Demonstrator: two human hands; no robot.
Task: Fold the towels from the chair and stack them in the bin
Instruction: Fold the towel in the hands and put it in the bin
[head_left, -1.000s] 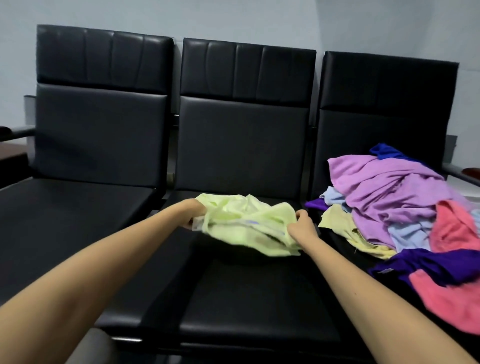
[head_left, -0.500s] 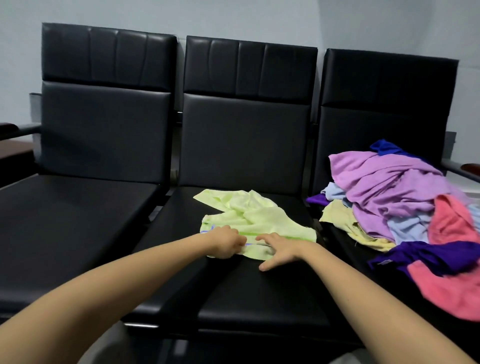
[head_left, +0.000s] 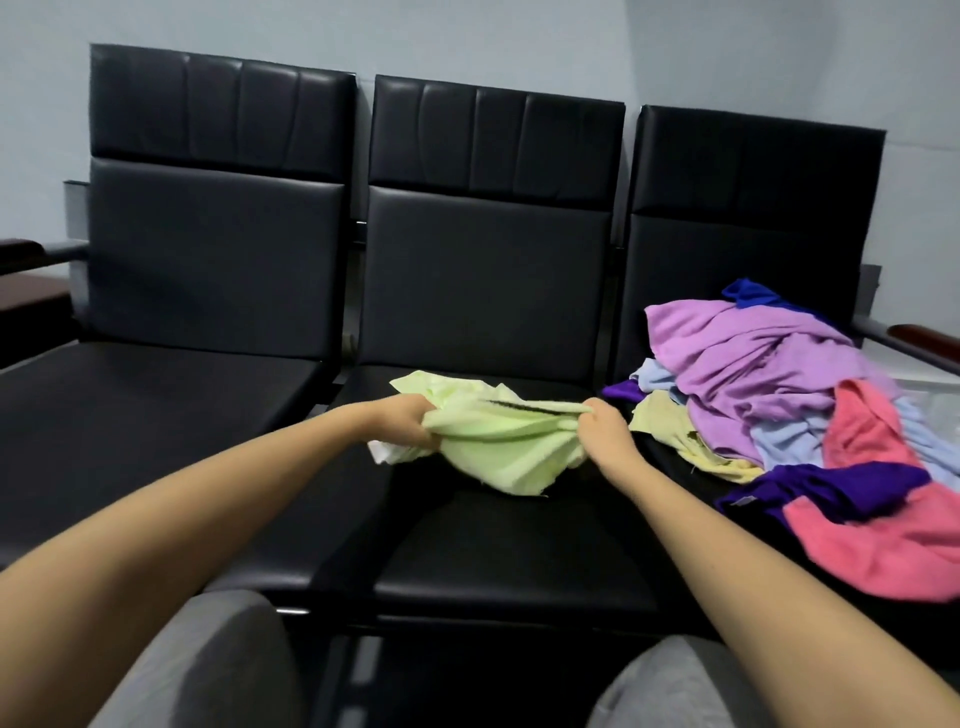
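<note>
my left hand (head_left: 410, 421) and right hand (head_left: 597, 423) each grip an end of the light green towel (head_left: 498, 441), lifted above the middle seat (head_left: 493, 545) to spread it for folding. unfolded towel pile (head_left: 805, 395) waits on right seat; no bin visible.

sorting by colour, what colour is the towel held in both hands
Pale lime green towel, gripped by the left hand and right hand; the head view shows it.
</note>
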